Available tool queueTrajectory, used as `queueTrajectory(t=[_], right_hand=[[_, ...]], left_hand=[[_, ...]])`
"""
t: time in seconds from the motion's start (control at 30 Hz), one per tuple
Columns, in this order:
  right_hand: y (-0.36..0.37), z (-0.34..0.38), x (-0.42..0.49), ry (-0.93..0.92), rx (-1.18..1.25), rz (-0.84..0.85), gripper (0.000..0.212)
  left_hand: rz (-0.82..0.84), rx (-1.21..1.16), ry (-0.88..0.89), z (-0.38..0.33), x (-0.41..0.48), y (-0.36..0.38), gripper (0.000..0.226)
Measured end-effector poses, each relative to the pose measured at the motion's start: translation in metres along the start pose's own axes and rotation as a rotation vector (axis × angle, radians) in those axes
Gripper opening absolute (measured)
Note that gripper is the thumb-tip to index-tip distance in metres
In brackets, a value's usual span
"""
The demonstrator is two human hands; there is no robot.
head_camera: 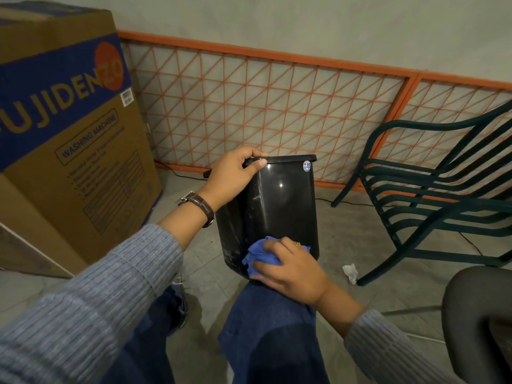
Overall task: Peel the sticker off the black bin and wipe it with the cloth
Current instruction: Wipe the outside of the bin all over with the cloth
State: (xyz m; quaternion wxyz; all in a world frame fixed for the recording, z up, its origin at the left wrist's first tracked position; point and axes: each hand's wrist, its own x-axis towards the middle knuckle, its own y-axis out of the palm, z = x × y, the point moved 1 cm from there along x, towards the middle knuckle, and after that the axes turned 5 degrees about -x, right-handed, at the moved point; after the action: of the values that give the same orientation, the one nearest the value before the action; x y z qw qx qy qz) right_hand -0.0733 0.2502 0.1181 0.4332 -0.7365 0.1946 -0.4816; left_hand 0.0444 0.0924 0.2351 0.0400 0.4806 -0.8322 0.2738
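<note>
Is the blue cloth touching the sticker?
Apart. The head view shows the cloth low on the bin, the sticker up by the rim, bare black wall between.

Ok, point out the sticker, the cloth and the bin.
sticker (307,166), head view, its round face.
blue cloth (255,254), head view, bunched folds at its left.
black bin (279,200), head view, glossy side wall.

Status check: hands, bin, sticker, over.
Left hand grips black bin rim. Right hand holds blue cloth against its lower side. Sticker still on near rim. Nothing blocking.
</note>
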Motion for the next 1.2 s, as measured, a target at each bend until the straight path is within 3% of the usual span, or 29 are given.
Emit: queueTrajectory(t=[0.13,0.23,0.3,0.37,0.5,0.57,0.63,0.73,0.8,0.9,1.07,1.13,1.2], right_hand=[[-0.001,-0.008,0.008,0.040,-0.021,-0.090,0.021],[-0.001,-0.013,0.019,0.389,0.079,-0.243,0.026],[0.000,-0.010,0.021,0.516,0.122,-0.312,0.027],[0.003,-0.005,0.012,0.405,0.106,-0.255,0.027],[0.001,-0.010,-0.005,0.016,0.045,-0.035,0.026],[-0.002,-0.021,0.004,-0.019,0.009,-0.019,0.027],[-0.004,-0.033,0.019,0.150,0.030,-0.080,0.028],[-0.013,-0.055,0.043,0.682,0.216,-0.273,0.031],[-0.017,-0.062,0.053,0.889,0.264,-0.350,0.029],[-0.015,-0.044,0.047,0.775,0.163,-0.306,0.030],[0.005,-0.012,-0.005,0.229,0.013,-0.060,0.027],[0.004,-0.025,-0.003,0.269,0.005,-0.088,0.027],[-0.003,-0.043,0.013,0.511,0.055,-0.198,0.030]], left_hand=[[0.013,-0.002,-0.001,0.000,0.002,0.001,0.023],[0.026,-0.006,-0.003,0.001,0.004,0.001,0.022],[0.034,0.000,-0.007,0.002,0.004,0.001,0.022],[0.034,-0.003,-0.011,0.003,0.004,0.001,0.023],[0.025,0.001,-0.007,0.002,0.002,-0.001,0.021],[0.024,-0.004,0.004,0.001,0.001,-0.001,0.019],[0.025,-0.010,0.007,-0.001,0.000,-0.001,0.019],[0.030,-0.009,0.002,-0.002,0.000,0.000,0.020],[0.030,-0.003,-0.001,-0.002,0.000,0.000,0.020],[0.026,-0.024,0.005,-0.002,0.000,-0.002,0.021],[0.007,-0.048,0.012,0.002,-0.002,-0.003,0.019],[-0.006,-0.059,0.026,0.000,-0.003,-0.001,0.018],[-0.007,-0.074,0.030,-0.001,-0.003,0.001,0.018]])
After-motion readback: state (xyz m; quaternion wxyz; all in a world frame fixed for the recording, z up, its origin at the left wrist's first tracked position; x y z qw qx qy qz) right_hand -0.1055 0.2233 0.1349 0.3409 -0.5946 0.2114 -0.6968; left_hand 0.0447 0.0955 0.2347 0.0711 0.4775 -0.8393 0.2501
